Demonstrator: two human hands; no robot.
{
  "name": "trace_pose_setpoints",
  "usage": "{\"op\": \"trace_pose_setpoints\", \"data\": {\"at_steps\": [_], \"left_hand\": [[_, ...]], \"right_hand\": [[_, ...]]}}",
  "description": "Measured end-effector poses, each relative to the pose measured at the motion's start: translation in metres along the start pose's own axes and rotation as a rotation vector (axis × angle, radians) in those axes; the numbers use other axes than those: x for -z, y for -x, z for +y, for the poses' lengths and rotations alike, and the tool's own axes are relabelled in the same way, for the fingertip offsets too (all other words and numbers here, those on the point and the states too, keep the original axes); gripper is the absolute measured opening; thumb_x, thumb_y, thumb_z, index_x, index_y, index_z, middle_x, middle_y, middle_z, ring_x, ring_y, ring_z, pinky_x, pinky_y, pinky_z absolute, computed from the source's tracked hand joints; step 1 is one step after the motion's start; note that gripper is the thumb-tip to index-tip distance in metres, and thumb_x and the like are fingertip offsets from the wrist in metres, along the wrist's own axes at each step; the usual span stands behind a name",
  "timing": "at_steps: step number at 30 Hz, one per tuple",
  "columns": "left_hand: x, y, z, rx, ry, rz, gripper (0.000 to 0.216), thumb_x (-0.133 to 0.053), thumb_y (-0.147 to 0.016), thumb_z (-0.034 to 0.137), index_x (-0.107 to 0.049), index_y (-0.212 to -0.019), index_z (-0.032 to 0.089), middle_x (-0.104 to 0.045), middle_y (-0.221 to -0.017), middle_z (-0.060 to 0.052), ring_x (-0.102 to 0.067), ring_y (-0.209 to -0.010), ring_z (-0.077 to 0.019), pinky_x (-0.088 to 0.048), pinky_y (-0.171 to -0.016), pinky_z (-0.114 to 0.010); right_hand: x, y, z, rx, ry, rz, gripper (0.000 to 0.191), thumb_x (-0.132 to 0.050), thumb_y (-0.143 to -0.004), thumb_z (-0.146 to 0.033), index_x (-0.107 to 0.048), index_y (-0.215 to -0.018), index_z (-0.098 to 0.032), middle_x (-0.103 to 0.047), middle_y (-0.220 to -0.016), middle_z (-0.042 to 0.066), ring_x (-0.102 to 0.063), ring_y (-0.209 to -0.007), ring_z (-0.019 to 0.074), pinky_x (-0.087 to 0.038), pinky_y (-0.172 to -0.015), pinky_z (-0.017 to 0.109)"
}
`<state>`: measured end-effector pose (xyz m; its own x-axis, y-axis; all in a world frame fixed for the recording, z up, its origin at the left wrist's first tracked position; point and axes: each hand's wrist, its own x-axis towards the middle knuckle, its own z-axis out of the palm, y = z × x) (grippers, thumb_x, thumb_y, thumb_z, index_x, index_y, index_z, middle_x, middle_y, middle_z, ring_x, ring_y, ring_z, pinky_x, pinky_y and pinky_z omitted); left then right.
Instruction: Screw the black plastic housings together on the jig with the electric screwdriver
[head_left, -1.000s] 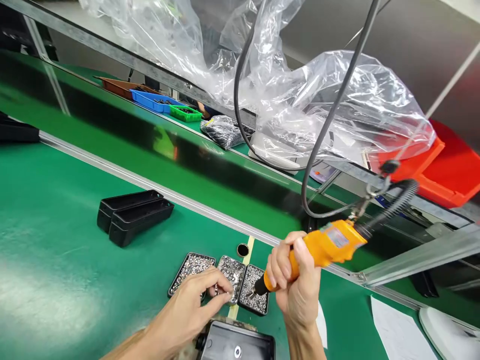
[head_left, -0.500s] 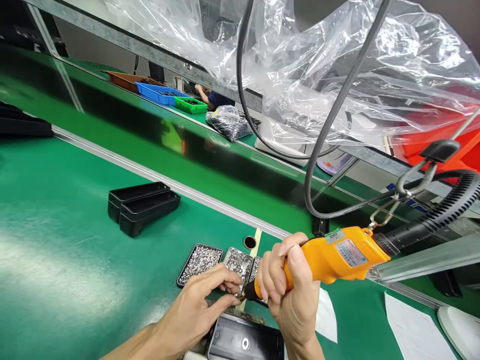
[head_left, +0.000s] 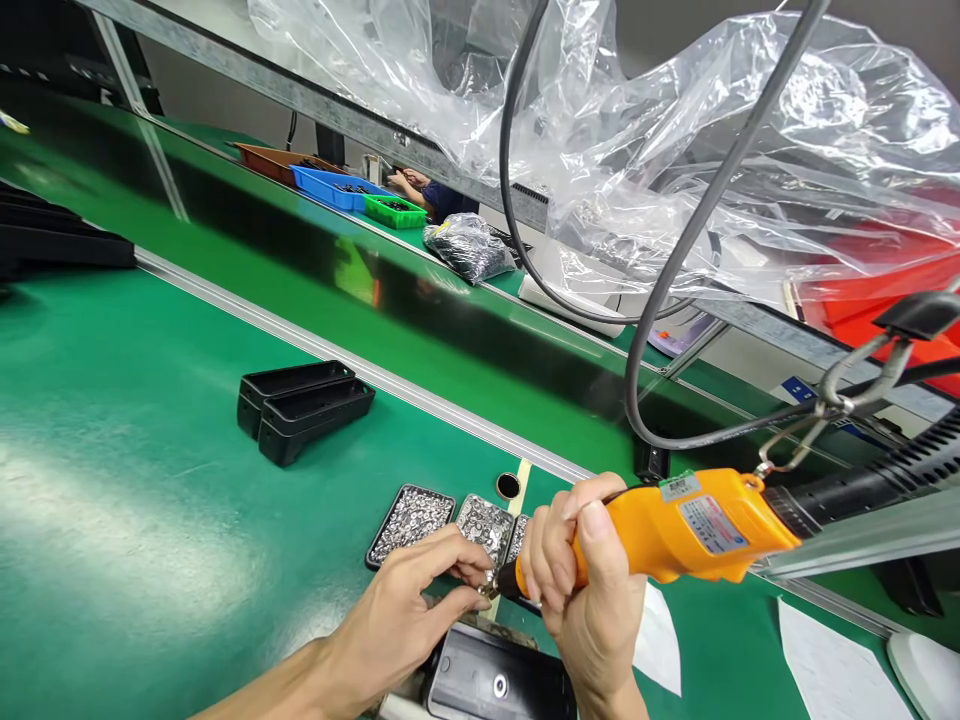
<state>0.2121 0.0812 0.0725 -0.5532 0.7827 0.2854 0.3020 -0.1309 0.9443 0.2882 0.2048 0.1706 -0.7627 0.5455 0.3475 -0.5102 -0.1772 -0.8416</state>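
My right hand [head_left: 589, 580] is wrapped round an orange electric screwdriver [head_left: 694, 525], held nearly level with its black nose toward the left. At that nose, the thumb and fingers of my left hand [head_left: 424, 600] pinch together at the bit's tip. A small shiny metal piece shows there, too small to name. Just beyond lie small trays of metal hardware: a left tray [head_left: 411, 522], a middle tray [head_left: 486, 525] and a third, partly hidden by my right hand. Below both hands sits a black plastic housing [head_left: 499, 675] with a ringed hole in its floor.
Two black housings [head_left: 307, 405] stand at the left on the green bench. A round black-centred piece [head_left: 508, 486] lies behind the trays. A cable [head_left: 645, 340] and clear plastic sheeting [head_left: 637, 150] hang overhead. Paper [head_left: 840, 660] lies at right. A person's hand [head_left: 411, 182] shows far back.
The view has shifted slightly, so most things sit a little farther right. My hands keep the same hold, with the screwdriver's nose still at my left fingertips.
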Motion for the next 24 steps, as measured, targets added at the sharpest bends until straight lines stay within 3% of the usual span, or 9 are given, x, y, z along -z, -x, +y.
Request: {"op": "trace_pose_setpoints", "data": {"at_steps": [7, 13, 17, 19, 21, 24], "left_hand": [[-0.001, 0.000, -0.004, 0.021, 0.026, 0.024, 0.024, -0.056, -0.086, 0.009, -0.069, -0.101, 0.023, -0.068, -0.089, 0.000, -0.066, -0.083, -0.0172, -0.052, -0.080, -0.030], [0.003, -0.005, 0.002, 0.074, -0.004, -0.062, 0.042, -0.061, -0.086, 0.007, -0.071, -0.121, 0.028, -0.076, -0.084, 0.006, -0.069, -0.086, -0.0165, -0.050, -0.088, -0.029], [0.014, -0.006, 0.000, 0.091, -0.027, -0.120, 0.044, -0.060, -0.095, 0.017, -0.064, -0.137, 0.030, -0.077, -0.107, 0.002, -0.070, -0.101, -0.0193, -0.051, -0.100, -0.033], [0.019, -0.002, -0.002, 0.004, -0.124, -0.049, 0.039, -0.060, -0.099, 0.026, -0.062, -0.137, 0.031, -0.072, -0.121, -0.002, -0.065, -0.114, -0.0226, -0.049, -0.105, -0.037], [0.023, 0.003, -0.003, -0.146, -0.197, -0.003, 0.035, -0.061, -0.101, 0.037, -0.062, -0.136, 0.030, -0.070, -0.120, -0.005, -0.063, -0.112, -0.0255, -0.051, -0.101, -0.040], [0.023, 0.009, 0.002, -0.359, -0.209, -0.094, 0.045, -0.054, -0.101, 0.056, -0.057, -0.136, 0.028, -0.070, -0.109, -0.009, -0.063, -0.100, -0.0279, -0.053, -0.090, -0.044]], "right_hand": [[-0.001, 0.006, 0.013, -0.029, 0.072, -0.025, 0.016, -0.059, -0.101, -0.035, -0.051, -0.093, -0.023, -0.034, -0.052, -0.012, -0.030, -0.041, 0.0063, -0.035, -0.040, 0.017], [0.000, 0.001, 0.009, -0.020, 0.024, 0.005, 0.017, -0.058, -0.101, -0.034, -0.051, -0.091, -0.023, -0.035, -0.051, -0.012, -0.027, -0.038, 0.0049, -0.033, -0.038, 0.016], [0.004, -0.004, 0.006, -0.015, 0.028, 0.009, 0.020, -0.056, -0.102, -0.033, -0.049, -0.087, -0.022, -0.036, -0.051, -0.012, -0.028, -0.037, 0.0050, -0.036, -0.037, 0.016], [0.008, -0.011, 0.006, 0.004, 0.054, 0.014, 0.022, -0.056, -0.103, -0.034, -0.048, -0.086, -0.023, -0.036, -0.051, -0.012, -0.029, -0.037, 0.0053, -0.037, -0.036, 0.016], [0.013, -0.024, 0.010, 0.055, 0.105, 0.046, 0.022, -0.058, -0.102, -0.034, -0.047, -0.086, -0.023, -0.036, -0.051, -0.012, -0.030, -0.037, 0.0055, -0.037, -0.036, 0.017], [0.023, -0.048, 0.021, 0.154, 0.194, 0.134, 0.023, -0.065, -0.098, -0.036, -0.048, -0.088, -0.023, -0.038, -0.050, -0.012, -0.032, -0.037, 0.0056, -0.036, -0.035, 0.016]]}}
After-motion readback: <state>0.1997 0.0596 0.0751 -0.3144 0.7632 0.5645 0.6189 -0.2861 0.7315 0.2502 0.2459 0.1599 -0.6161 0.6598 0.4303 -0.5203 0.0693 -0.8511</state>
